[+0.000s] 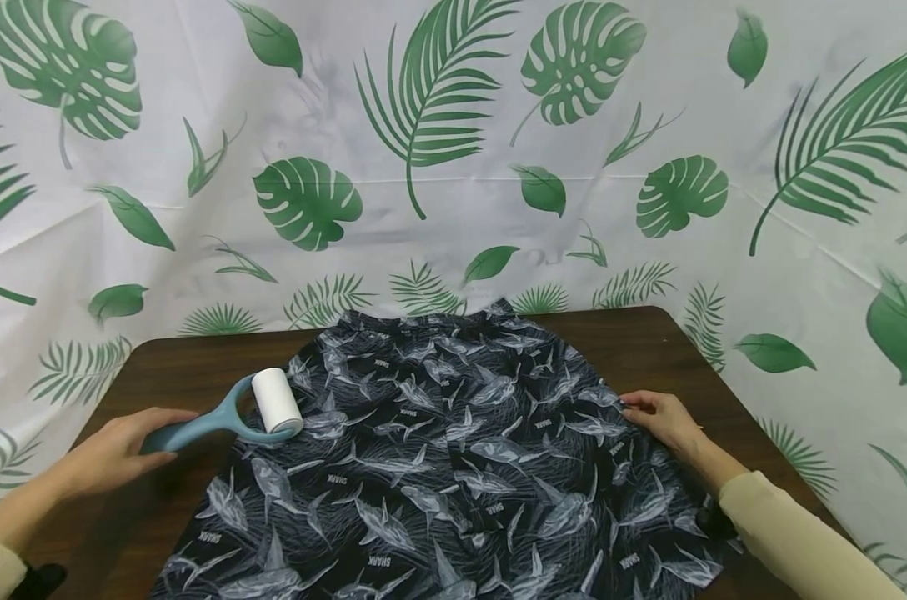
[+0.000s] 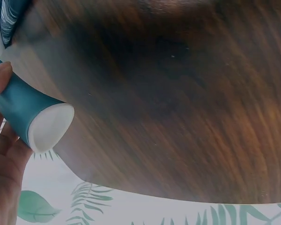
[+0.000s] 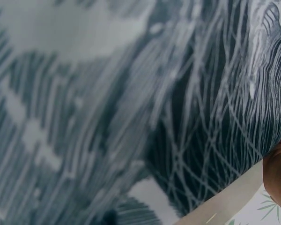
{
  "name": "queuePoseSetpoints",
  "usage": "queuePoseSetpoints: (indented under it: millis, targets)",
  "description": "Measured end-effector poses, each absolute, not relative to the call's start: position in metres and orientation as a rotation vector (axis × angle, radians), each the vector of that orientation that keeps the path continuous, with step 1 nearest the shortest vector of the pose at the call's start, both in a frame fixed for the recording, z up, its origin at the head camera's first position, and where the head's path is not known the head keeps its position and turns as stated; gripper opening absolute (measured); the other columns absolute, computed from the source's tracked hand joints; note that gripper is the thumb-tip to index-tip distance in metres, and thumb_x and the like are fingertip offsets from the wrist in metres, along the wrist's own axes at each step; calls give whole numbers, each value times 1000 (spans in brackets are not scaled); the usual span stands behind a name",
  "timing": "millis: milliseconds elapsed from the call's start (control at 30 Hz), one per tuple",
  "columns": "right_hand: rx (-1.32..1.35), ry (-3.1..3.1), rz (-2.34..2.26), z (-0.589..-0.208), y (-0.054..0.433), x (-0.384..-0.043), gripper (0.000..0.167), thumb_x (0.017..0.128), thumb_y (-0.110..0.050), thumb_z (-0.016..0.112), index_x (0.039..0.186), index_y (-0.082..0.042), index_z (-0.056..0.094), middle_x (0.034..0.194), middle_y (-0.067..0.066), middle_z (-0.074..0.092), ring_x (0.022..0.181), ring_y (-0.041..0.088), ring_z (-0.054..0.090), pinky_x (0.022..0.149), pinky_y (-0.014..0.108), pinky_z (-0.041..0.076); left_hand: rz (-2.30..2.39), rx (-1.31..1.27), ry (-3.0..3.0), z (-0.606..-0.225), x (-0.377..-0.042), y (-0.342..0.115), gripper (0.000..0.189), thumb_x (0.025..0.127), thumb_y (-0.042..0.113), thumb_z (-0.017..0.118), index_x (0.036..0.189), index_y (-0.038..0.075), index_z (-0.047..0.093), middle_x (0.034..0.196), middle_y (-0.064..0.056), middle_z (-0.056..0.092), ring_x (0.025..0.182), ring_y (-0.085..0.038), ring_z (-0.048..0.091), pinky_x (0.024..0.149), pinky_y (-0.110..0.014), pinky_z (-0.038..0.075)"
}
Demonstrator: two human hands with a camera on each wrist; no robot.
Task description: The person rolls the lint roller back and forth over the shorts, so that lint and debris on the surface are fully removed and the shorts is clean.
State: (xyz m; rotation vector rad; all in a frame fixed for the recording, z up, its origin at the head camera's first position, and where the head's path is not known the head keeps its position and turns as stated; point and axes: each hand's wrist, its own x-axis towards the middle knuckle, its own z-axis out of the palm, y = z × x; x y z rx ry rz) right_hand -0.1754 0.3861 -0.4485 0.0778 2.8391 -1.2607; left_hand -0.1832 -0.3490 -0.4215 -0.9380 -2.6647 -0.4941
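Observation:
Dark shorts (image 1: pixel 423 450) with a grey shark print lie spread out, waistband toward the wall. My left hand (image 1: pixel 119 450) grips the blue handle of a lint roller (image 1: pixel 277 400), whose white roll overlaps the left edge of the shorts. In the left wrist view the handle's pale, cup-shaped end (image 2: pixel 51 129) shows beside the fingers. At the right side edge of the shorts, my right hand (image 1: pixel 667 425) pinches the fabric between thumb and fingers. The right wrist view is mostly filled by the printed cloth (image 3: pixel 201 117), its edge lifted at the hand.
Under the shorts is a dark brown wooden table (image 1: pixel 198 358) with rounded corners. Behind it hangs a white cloth backdrop (image 1: pixel 453 233) printed with green leaves, which also comes down past both sides of the table.

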Motion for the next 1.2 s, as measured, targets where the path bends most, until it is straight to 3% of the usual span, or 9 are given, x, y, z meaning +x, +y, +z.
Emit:
queuePoseSetpoints:
  millis: [233, 533, 800, 1200]
  targets:
    - [53, 2866, -1249, -448, 386, -175, 29, 86, -7, 65, 109, 11, 63, 98, 21, 67, 74, 5, 56, 64, 21, 45, -518, -980, -2605, -423, -177, -359, 64, 54, -3, 84, 113, 8, 62, 98, 6, 63, 84, 6, 51, 71, -6, 35]
    - [87, 2856, -1223, -448, 388, -177, 29, 87, -8, 65, 111, 9, 62, 98, 19, 67, 76, 8, 56, 65, 22, 45, -606, -982, -2656, -421, -163, -363, 60, 59, -4, 82, 114, 5, 61, 103, 19, 58, 87, 10, 50, 72, -4, 34]
    - [83, 2865, -1207, -449, 387, -177, 28, 87, -7, 64, 111, 9, 63, 98, 18, 67, 77, 11, 56, 65, 22, 45, -649, -1030, -2686, -418, -166, -345, 59, 64, -2, 81, 118, 8, 60, 102, 11, 60, 86, 6, 50, 69, -8, 37]
    - [66, 2883, -1219, -448, 386, -175, 29, 86, -7, 66, 110, 10, 63, 99, 21, 67, 78, 12, 56, 66, 21, 44, -639, -1200, -2722, -409, -181, -284, 52, 71, 3, 78, 119, 6, 59, 107, 2, 62, 94, -2, 56, 71, -27, 48]
